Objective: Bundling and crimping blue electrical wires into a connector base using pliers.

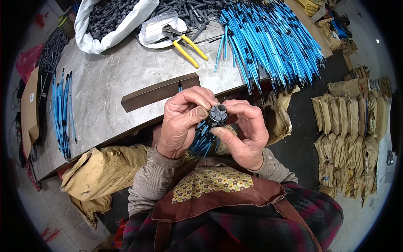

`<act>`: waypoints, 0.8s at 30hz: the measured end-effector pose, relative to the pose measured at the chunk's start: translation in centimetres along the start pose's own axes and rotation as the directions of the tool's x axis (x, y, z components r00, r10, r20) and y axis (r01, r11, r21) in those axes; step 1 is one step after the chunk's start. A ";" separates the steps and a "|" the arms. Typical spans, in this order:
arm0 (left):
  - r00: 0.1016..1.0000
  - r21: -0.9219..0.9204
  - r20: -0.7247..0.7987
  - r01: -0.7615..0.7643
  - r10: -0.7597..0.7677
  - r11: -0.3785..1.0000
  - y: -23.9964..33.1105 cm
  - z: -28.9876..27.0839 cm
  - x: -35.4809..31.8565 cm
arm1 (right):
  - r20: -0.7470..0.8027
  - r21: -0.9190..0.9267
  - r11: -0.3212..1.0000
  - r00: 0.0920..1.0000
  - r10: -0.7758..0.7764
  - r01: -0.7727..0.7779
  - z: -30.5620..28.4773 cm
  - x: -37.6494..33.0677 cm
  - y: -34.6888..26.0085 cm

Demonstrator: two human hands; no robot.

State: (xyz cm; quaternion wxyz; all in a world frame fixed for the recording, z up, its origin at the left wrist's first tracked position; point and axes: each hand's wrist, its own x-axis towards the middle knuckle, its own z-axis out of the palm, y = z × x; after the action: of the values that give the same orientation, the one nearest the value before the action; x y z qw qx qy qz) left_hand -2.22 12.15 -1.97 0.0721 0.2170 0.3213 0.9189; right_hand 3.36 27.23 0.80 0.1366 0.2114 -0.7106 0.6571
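Observation:
Just beyond the table's front edge, my left hand and my right hand pinch a black, round plastic fitting between thumbs and fingertips. Its ribbed collar and hollow grey centre face up. One black-tipped blue rod pokes out behind my left knuckles; whether that hand touches it I cannot tell. Below the fitting, a bunch of thin blue rods shows between my hands, partly covered by them. A dark rectangular bar lies on the grey table past my left hand.
A large heap of blue rods covers the table's right side; a smaller bundle lies left. Yellow-handled pliers rest on a white plate, beside a white sack of black parts. Stacked brown paper packages stand at right.

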 end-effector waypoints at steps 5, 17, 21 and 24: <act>0.997 -0.084 0.004 0.080 -0.080 0.993 0.3 0.3 0.1 | 0.023 0.020 0.999 0.999 0.028 -0.028 -0.1 -0.1 -0.3; 0.968 -0.208 0.122 0.241 -0.219 0.948 0.2 0.1 0.4 | 0.122 0.116 0.993 0.993 0.005 -0.019 -1.5 -0.2 0.7; 0.940 -0.180 0.123 0.336 -0.317 0.925 0.5 0.2 0.6 | 0.145 0.135 0.991 0.989 -0.033 0.014 -1.8 -0.1 1.0; 0.916 -0.167 0.143 0.395 -0.374 0.903 0.9 -0.2 1.0 | 0.125 0.151 0.988 0.991 -0.049 0.030 -1.6 -0.1 1.2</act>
State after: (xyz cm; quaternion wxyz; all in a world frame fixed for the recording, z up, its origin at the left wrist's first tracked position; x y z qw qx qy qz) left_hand -3.23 11.63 -1.24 0.2897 0.1904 0.2630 0.9004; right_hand 2.71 28.88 -0.09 0.0875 0.2766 -0.6624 0.6907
